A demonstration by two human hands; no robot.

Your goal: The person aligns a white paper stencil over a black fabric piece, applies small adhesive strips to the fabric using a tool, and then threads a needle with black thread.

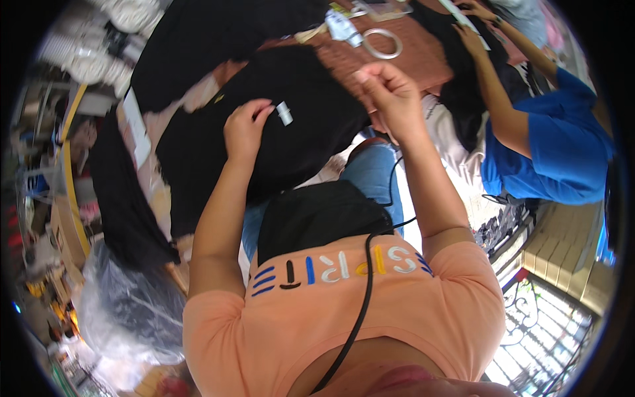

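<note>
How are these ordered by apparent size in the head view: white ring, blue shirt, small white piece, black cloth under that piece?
Largest: black cloth
Blue shirt
White ring
Smallest: small white piece

I have both arms reaching forward, wrists bare; the left forearm (228,198) slants up and slightly inward, its elbow bent, and the left hand (243,129) sits back up with the fingers (254,104) bent, thumb and index tips close together, though I can't make out whether they touch; the right forearm (433,175) angles up and inward, carrying the right hand (395,99) farther forward, its thumb pinched to the index finger and the other fingers curled.
</note>
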